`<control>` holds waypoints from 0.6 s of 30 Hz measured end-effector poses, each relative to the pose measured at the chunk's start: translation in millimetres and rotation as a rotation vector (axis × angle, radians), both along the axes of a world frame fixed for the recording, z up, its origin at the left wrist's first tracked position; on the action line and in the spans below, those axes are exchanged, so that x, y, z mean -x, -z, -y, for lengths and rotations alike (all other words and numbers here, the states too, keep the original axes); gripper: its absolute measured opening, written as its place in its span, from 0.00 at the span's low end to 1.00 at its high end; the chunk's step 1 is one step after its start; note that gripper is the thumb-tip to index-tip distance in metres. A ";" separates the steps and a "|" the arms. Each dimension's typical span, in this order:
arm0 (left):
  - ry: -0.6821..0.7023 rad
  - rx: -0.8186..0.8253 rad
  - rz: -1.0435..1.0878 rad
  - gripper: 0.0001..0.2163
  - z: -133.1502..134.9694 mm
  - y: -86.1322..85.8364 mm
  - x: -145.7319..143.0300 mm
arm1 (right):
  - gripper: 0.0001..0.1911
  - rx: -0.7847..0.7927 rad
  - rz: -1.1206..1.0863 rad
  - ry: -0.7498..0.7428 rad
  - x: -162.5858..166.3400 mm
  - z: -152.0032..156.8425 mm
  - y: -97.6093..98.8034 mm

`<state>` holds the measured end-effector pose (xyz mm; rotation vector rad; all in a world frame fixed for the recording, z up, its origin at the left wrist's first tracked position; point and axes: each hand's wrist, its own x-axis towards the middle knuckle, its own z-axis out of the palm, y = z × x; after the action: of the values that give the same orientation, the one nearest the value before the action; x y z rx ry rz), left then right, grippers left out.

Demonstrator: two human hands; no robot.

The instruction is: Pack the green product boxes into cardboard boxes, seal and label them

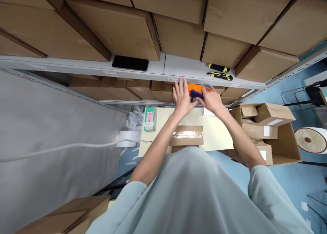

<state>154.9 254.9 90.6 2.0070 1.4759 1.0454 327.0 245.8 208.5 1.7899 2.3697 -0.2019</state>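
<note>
plainly, right grip (211, 100) holds one orange dispenser (195, 87), left grip (183, 98) spreads wide, and two cutters (221, 68) lie nearby.

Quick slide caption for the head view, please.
Right hand holding an orange tape dispenser, left hand spread beside it, taped cardboard box on the pale table.

- One left hand (182, 98) and one right hand (212, 100) are counted.
- One orange tape dispenser (195, 88) is seen.
- One black phone (130, 63) and one round fan (308, 140) are counted.
- Two yellow-and-black cutters (220, 68) are seen.
- At least four cartons (257, 129) are counted inside one open box (287, 147).
</note>
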 end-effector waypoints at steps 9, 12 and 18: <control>-0.208 -0.025 0.183 0.50 -102.2 1.8 42.2 | 0.28 -0.093 -0.013 -0.073 45.5 -153.1 2.4; -0.213 0.008 0.176 0.49 -91.1 10.3 39.3 | 0.28 -0.050 -0.003 -0.043 48.1 -170.5 7.4; -0.183 0.054 0.075 0.45 -17.2 30.1 32.7 | 0.33 -0.249 -0.207 0.010 25.9 -119.0 17.3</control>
<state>122.2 272.1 60.4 1.8020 1.6540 1.1279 301.1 364.8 191.2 1.9763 2.6301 -0.1006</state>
